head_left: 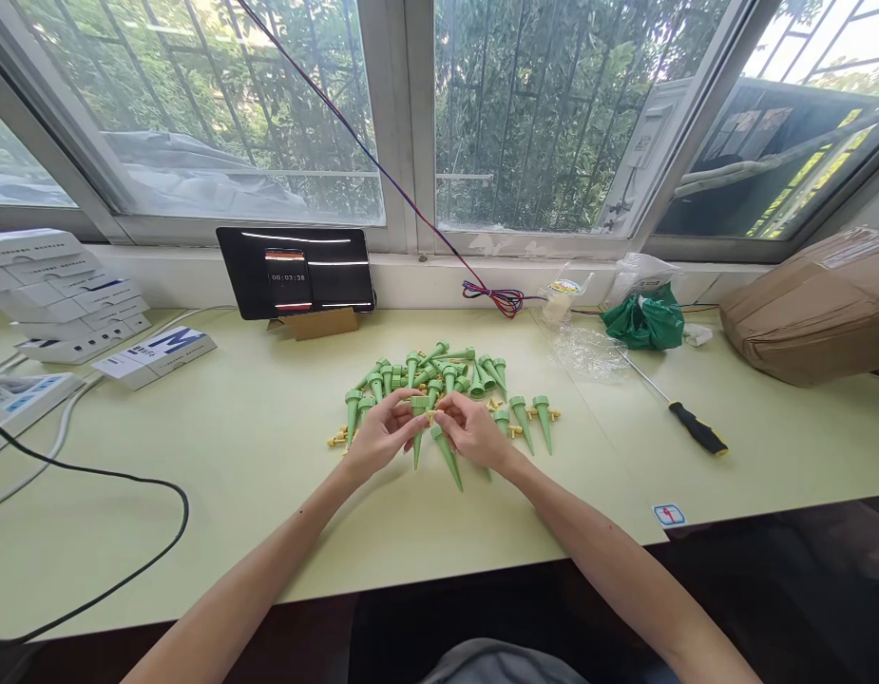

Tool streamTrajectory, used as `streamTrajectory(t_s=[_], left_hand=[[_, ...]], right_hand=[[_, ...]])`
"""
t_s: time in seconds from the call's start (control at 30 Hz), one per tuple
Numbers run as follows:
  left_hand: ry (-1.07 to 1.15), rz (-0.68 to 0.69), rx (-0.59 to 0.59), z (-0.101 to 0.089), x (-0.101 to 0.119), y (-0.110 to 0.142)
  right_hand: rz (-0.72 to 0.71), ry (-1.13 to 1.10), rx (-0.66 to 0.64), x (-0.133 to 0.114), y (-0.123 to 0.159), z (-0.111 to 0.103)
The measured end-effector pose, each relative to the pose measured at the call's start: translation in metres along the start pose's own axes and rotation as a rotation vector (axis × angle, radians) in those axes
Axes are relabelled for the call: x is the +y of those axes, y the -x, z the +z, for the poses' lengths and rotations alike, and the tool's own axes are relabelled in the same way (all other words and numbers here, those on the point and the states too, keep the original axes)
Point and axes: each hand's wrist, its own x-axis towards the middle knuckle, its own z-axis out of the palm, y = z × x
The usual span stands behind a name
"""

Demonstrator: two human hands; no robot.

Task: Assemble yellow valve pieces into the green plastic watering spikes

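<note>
My left hand point(376, 435) is closed on a green plastic plant watering spike point(417, 454), its ribbed cap up and its tip pointing down. My right hand point(476, 435) pinches a small yellow valve point(431, 417) against the side of that spike's cap; whether it is seated there I cannot tell. Just below the right fingers lies another green spike point(449, 461), tilted on the table. Behind both hands spreads a pile of similar green spikes point(449, 375). More spikes with yellow valves lie to the right point(543, 423) and to the left point(352, 413).
A screwdriver point(699, 429) lies at the right, near a green plastic bag point(645, 318) and a brown wrapped parcel point(810, 309). A tablet and phone showing a timer point(289, 275) stand at the back. White boxes point(75, 294) and a black cable point(175, 494) are on the left.
</note>
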Motion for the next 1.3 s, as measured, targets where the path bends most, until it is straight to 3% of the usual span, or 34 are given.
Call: streamTrajectory(t_s=[0.33, 0.6, 1.07, 1.3], left_hand=[[-0.010, 0.006, -0.017, -0.0006, -0.0044, -0.0002], [-0.002, 0.015, -0.006, -0.0016, -0.0028, -0.0003], [-0.045, 0.026, -0.040, -0.0015, -0.0056, 0.0001], [-0.066, 0.019, -0.051, -0.0016, -0.0068, -0.0002]], right_hand=[[0.020, 0.081, -0.008, -0.0008, -0.0009, 0.0002], [0.014, 0.004, 0.030, 0.0001, 0.0001, 0.0007], [0.026, 0.057, -0.017, 0.0010, -0.0011, -0.0004], [0.076, -0.038, -0.056, 0.0026, -0.0007, 0.0016]])
